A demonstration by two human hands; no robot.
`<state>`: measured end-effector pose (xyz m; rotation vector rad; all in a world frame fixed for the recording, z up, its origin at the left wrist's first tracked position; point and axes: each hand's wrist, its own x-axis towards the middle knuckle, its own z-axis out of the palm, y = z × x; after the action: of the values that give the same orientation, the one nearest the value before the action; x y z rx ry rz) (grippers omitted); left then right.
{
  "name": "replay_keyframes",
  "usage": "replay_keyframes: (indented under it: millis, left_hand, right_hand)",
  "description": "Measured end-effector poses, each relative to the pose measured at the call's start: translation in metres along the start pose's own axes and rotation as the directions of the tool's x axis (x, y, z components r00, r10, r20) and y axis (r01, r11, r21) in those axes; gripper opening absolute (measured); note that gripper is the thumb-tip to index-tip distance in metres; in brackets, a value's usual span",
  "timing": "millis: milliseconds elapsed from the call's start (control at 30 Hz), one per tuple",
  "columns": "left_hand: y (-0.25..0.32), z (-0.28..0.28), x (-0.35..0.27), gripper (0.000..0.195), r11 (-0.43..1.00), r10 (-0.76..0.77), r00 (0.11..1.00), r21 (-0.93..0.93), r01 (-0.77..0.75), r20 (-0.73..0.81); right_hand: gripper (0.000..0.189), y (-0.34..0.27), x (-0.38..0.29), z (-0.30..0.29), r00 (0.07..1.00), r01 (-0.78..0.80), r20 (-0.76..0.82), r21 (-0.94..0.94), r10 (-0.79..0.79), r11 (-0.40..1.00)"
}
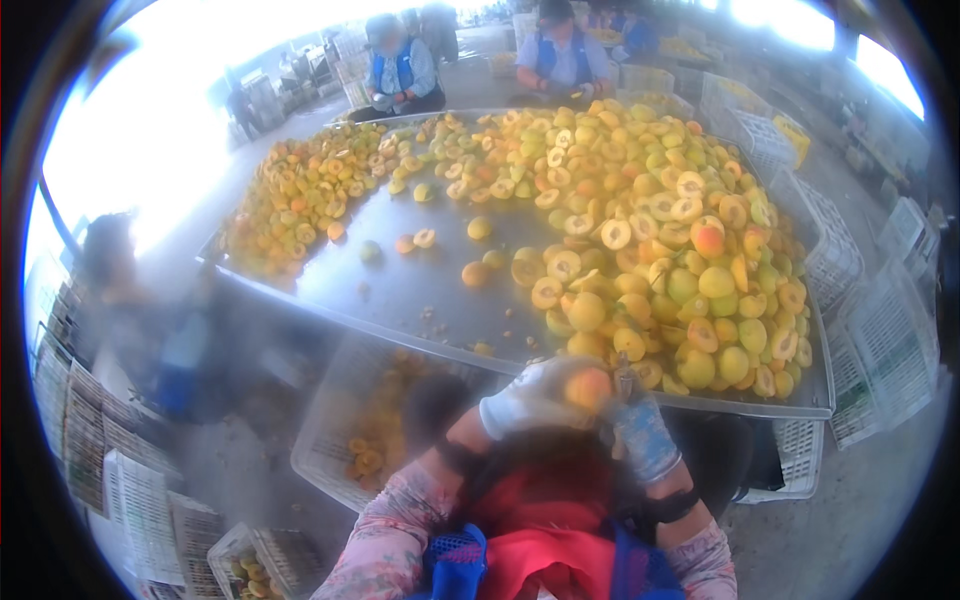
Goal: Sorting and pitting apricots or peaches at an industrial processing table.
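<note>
My left hand [529,397], in a white glove, is closed around a yellow-orange stone fruit [589,388] with a red blush. Motion blurs both the fruit and the fingers. My right hand [646,435] wears a blue-and-white glove and grips a small metal tool [624,373]; its exact kind is unclear. The two hands are close together at the near edge of a metal-topped table [420,300]. Just beyond them lies a large heap of stone fruit [697,285], some whole, some cut in half, with pits showing in several halves.
A smaller pile of cut fruit [300,187] covers the table's far left. Below the near edge stands a plastic crate [322,450] holding fruit halves. White crates [885,352] line the right side. Two co-workers [405,67] sit across the table; another person [112,300] is at left.
</note>
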<state>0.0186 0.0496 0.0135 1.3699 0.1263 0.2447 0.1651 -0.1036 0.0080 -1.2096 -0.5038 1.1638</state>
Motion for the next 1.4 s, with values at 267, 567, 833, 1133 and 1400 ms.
replay_keyframes:
  millis: [267,567,833,1133,1400]
  left_hand:
    - [-0.016,-0.001,-0.013,0.088,0.859,0.215,0.964,0.499,-0.111,-0.155]
    - [-0.008,-0.020,-0.027,0.084,0.990,0.089,0.986,-0.094,-0.103,-0.142]
    - [-0.027,-0.031,-0.022,0.081,0.828,0.182,0.950,-0.480,-0.288,-0.255]
    - [-0.039,-0.041,-0.018,0.072,0.910,0.109,0.939,-0.348,-0.226,-0.327]
    - [-0.020,-0.066,-0.014,0.042,0.962,0.233,0.780,0.253,-0.099,-0.581]
  right_hand:
    - [0.029,0.013,0.008,0.020,0.999,-0.044,-0.029,0.035,0.045,0.998]
    - [0.035,0.012,0.006,0.030,1.000,-0.026,-0.006,0.106,0.027,0.994]
    - [0.042,-0.002,0.037,0.009,0.991,0.076,-0.087,-0.275,-0.103,0.958]
    - [0.037,0.004,0.052,0.005,0.983,0.076,-0.105,-0.527,-0.154,0.846]
    - [0.043,-0.003,0.025,-0.012,0.999,0.021,-0.021,-0.236,-0.027,0.972]
